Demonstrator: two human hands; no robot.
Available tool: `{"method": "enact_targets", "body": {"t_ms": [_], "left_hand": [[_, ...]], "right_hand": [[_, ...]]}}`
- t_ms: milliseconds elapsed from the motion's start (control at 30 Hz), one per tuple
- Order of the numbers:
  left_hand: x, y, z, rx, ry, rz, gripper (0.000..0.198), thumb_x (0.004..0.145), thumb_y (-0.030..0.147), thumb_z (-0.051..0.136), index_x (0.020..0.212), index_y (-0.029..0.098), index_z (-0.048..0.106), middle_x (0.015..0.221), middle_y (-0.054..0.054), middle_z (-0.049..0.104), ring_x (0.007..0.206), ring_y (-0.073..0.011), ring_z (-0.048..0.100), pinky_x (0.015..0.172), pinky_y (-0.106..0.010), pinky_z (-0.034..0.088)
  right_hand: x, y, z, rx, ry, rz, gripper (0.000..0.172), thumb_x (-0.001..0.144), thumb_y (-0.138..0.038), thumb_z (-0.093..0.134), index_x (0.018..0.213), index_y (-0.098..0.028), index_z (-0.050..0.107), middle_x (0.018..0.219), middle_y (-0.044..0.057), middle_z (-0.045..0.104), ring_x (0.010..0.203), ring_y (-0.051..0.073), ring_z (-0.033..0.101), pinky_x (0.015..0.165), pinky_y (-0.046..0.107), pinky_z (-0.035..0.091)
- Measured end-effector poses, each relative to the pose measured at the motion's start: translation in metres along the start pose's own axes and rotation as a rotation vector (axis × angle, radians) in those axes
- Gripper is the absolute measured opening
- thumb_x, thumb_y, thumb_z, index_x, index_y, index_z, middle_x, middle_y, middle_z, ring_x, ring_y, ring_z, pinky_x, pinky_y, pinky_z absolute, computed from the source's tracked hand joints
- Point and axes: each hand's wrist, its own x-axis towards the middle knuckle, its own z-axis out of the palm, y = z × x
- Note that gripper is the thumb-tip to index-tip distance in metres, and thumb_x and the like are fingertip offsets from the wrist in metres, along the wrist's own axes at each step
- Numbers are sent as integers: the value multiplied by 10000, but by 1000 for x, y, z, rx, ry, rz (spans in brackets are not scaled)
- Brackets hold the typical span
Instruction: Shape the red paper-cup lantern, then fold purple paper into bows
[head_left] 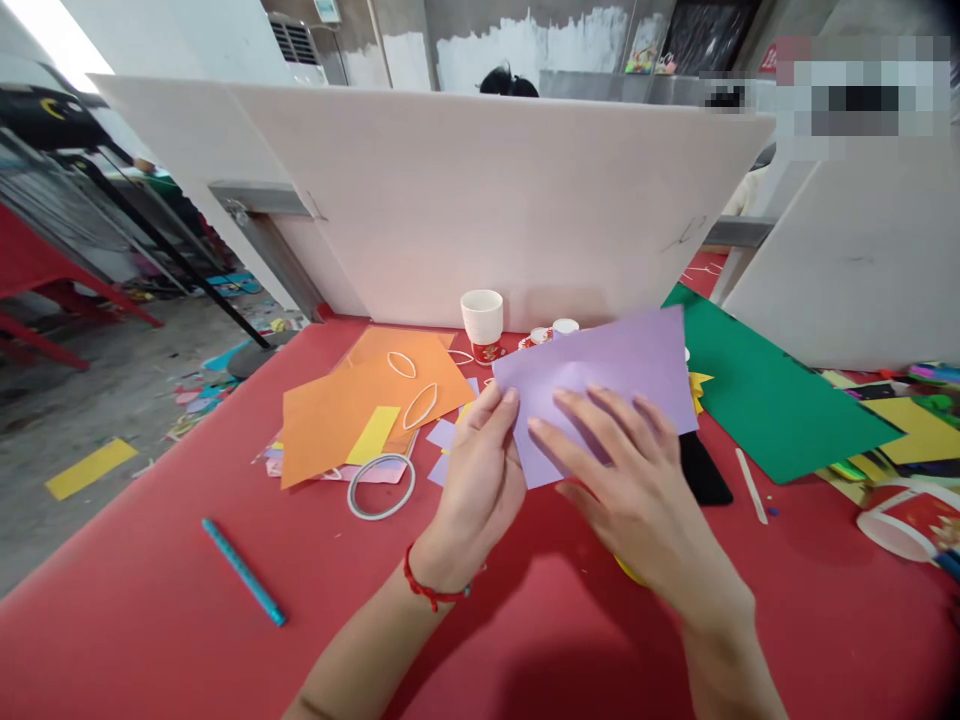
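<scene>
A purple sheet of paper (600, 365) is held up over the middle of the red table. My left hand (484, 470) pinches its left edge between thumb and fingers; a red string bracelet circles that wrist. Across the front of the sheet lies my right hand (619, 450), fingers spread and extended against the paper. Behind the sheet, a black flat object (703, 472) and a yellow paper shape (699, 390) are partly hidden. To the left are orange sheets (326, 420), a yellow strip (375, 435) and a roll of tape (381, 487).
A white board (480, 200) walls off the table's back, with a paper cup (482, 318) before it. A teal pen (244, 572) lies front left. At right are a green sheet (780, 400), a wooden stick (751, 486) and a tipped paper cup (904, 520).
</scene>
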Motion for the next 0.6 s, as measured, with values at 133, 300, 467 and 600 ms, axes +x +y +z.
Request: {"method": "enact_targets", "body": {"t_ms": [133, 300, 467, 600], "left_hand": [[1, 2, -3, 46, -51, 5, 42, 746, 189, 739, 760, 174, 702, 824, -31, 765, 921, -212, 733, 854, -320, 588], [8, 10, -9, 170, -82, 101, 204, 730, 367, 791, 717, 177, 720, 662, -9, 696, 709, -168, 689, 659, -272, 575], [7, 13, -12, 240, -122, 186, 219, 736, 411, 793, 783, 198, 778, 591, 15, 657, 533, -110, 583, 530, -240, 521], [4, 14, -14, 298, -79, 256, 179, 714, 379, 819, 745, 205, 796, 737, -24, 764, 658, -169, 686, 633, -310, 593]], "right_hand": [[1, -4, 12, 86, 46, -53, 336, 1007, -73, 415, 1229, -184, 641, 1300, 62, 713, 1274, 252, 601, 1139, 462, 297], [-1, 4, 6, 238, 76, -46, 394, 984, -36, 396, 1242, -226, 626, 1253, 47, 739, 1241, 213, 644, 1076, 433, 394], [0, 6, 1, 316, 160, 1, 382, 931, 5, 435, 1160, -214, 649, 1139, 62, 785, 1107, 204, 719, 1000, 402, 477], [1, 3, 2, 367, 229, 102, 292, 910, -6, 495, 1055, -200, 659, 973, 56, 800, 906, 191, 751, 872, 333, 537]]}}
